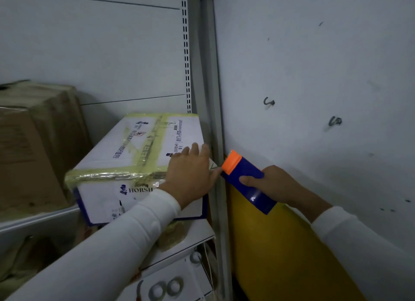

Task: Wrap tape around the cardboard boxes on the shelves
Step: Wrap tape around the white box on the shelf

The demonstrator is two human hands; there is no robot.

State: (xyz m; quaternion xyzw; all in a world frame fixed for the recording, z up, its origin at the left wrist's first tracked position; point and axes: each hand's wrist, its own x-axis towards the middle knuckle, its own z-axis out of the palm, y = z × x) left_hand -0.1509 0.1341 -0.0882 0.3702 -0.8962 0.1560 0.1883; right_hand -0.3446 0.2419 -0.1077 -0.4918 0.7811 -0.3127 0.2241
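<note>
Mid-wrap on the white box: left hand flat, fingers straight, pressing it; right hand curled round the tape dispenser. Next, probably pulling tape round the corner.

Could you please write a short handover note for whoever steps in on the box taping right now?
Left hand: open, fingers flat on the right front corner of the white box.
Right hand: grips the blue tape dispenser, orange end pointing at that corner, beside the shelf upright.
Done: yellowish tape already runs along the white box's top and front edge.
Left: finish this wrap at the right side; the brown box to its left shows no such tape from here.
</note>
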